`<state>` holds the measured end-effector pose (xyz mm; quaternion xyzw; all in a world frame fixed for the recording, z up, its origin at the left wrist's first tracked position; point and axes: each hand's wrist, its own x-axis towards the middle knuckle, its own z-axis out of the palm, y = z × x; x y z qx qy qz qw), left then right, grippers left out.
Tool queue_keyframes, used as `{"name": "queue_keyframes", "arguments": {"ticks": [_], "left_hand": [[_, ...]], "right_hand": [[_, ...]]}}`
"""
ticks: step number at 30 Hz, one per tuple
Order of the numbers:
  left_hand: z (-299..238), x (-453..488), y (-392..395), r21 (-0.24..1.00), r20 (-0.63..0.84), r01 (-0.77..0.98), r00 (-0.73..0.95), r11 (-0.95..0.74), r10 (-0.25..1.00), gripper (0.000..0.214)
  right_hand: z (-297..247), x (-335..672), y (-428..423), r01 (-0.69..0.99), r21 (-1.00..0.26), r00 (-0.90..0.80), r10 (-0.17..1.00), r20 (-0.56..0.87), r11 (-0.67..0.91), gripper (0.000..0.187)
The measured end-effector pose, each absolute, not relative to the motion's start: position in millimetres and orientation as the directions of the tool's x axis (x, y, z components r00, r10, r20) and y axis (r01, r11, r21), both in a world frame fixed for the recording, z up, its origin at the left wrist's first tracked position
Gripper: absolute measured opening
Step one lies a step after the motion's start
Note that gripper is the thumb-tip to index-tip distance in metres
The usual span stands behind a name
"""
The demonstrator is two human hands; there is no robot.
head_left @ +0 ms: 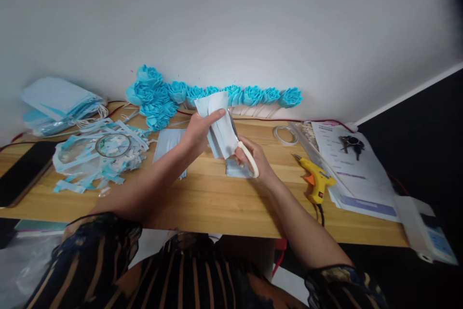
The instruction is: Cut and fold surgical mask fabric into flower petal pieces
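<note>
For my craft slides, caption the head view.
Left hand holds up a blue face mask; right hand applies white-handled scissors to it over a wooden desk.

"Can you see the blades of the white-handled scissors (pixel 250 156)?"

"Hardly. The pale blue pleated face mask (pixel 221 128) covers most of them, and the right hand (pixel 257 158) hides part of the handle loop."

"And the left hand (pixel 197 133)?"

"Most of its fingers lie behind the mask."

"Can you read the white printed paper sheets (pixel 356 176)?"

"No, the print is too small. The dark bunch of keys (pixel 350 143) on them is a blur."

"Anything cut off?"

"The flat black phone (pixel 21 174) runs off the left edge."
</note>
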<state>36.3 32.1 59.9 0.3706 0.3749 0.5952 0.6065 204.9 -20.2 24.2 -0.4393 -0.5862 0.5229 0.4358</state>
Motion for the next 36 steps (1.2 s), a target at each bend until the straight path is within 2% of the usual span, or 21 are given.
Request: {"name": "queue_keyframes", "arguments": {"ticks": [5, 11, 16, 24, 31, 36], "left_hand": [[61, 35, 34, 0.886, 0.017, -0.463, 0.015, -0.008, 1.000, 0.048], [56, 40, 28, 0.908, -0.037, -0.414, 0.069, 0.062, 0.997, 0.043], [55, 45, 24, 0.903, -0.084, -0.410, 0.133, 0.131, 0.988, 0.041], [51, 45, 25, 0.905, -0.080, -0.400, 0.170, 0.143, 0.982, 0.044], [55, 43, 25, 0.883, -0.071, -0.454, 0.124, 0.120, 0.990, 0.045], [53, 46, 23, 0.883, -0.065, -0.462, 0.061, 0.086, 0.996, 0.045]], "right_hand": [[22, 207, -18, 0.061, -0.994, -0.246, 0.967, 0.072, 0.090, 0.063], [24, 207, -18, 0.084, -0.991, -0.237, 0.968, 0.083, 0.106, 0.068], [27, 208, -18, 0.110, -0.974, -0.203, 0.964, 0.172, 0.197, 0.067], [30, 209, -17, 0.157, -0.964, -0.198, 0.963, 0.185, 0.217, 0.072], [33, 207, -20, 0.146, -0.977, -0.215, 0.969, 0.122, 0.156, 0.071], [30, 205, -20, 0.113, -0.982, -0.188, 0.973, 0.131, 0.154, 0.075]]}}
